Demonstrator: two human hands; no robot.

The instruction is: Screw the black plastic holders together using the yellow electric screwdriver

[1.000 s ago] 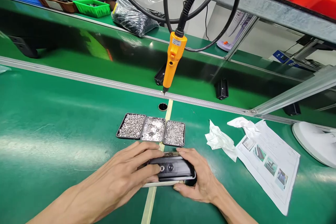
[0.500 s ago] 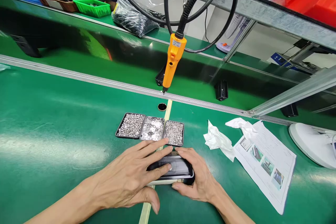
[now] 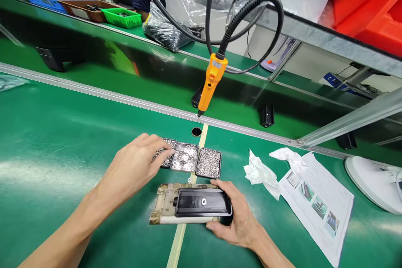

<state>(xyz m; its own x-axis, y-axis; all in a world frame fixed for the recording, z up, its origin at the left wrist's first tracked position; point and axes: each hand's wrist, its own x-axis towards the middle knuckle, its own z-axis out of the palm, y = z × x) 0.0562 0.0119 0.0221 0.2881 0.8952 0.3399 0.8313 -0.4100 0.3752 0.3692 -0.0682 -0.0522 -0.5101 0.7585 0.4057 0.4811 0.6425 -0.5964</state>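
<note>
My right hand (image 3: pixel 240 215) grips the right end of a black rectangular housing (image 3: pixel 216 207). The housing lies on a pale fixture block (image 3: pixel 166 203) with taped corners, and a small metal washer (image 3: pixel 204 202) sits at its middle. My left hand (image 3: pixel 138 163) reaches over the left parts tray (image 3: pixel 171 143), thumb and fingertips brought together at its right edge; whatever they pinch is too small to see. Beside it are a middle tray of flat washers (image 3: pixel 185 157) and a right tray of tiny metal parts (image 3: pixel 209 163). One loose washer (image 3: pixel 189 180) lies between trays and fixture.
An orange electric screwdriver (image 3: pixel 212 81) hangs on a coiled cable behind the trays. A small round black dish (image 3: pixel 197 132) stands at the back. Crumpled tissues (image 3: pixel 262 173) and an instruction sheet (image 3: pixel 317 205) lie at the right, near a white lamp base (image 3: pixel 373 180).
My left hand has lifted off the housing and moved up and left to the left tray, uncovering the washer on the housing and the fixture. My right hand keeps its grip.
</note>
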